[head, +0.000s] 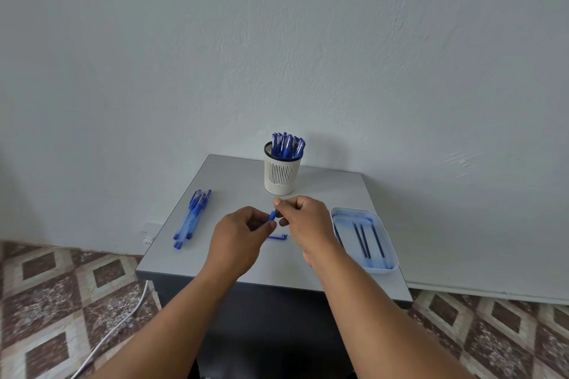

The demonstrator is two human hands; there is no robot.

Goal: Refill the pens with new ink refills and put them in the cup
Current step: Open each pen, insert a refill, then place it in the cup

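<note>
A blue pen (pixel 272 215) is held above the middle of a grey desk (pixel 221 181), caught between two bare hands. The left hand (pixel 238 237) curls its fingers round the lower end of it; the right hand (pixel 303 218) pinches the upper end between thumb and fingertips, so each grip is closed on the same pen. Most of the pen is hidden by the fingers, and only a short blue stretch shows between the hands. On the desk just below them lies a blue cap (pixel 277 237) with its clip. At the back of the desk, near the wall (pixel 277 40), stands a white slotted cup (pixel 280 174) with a dark rim, holding a cluster of blue pens (pixel 288 144) upright. To the left lies a loose bundle of more pens (pixel 191 215), side by side. To the right sits a pale tray (pixel 389 252) with several dark refills (pixel 363 238) lying lengthwise in it. No writing or brand can be read on anything. A white cable (pixel 123 320) trails over the patterned tiled floor (pixel 49 301) at lower left.
</note>
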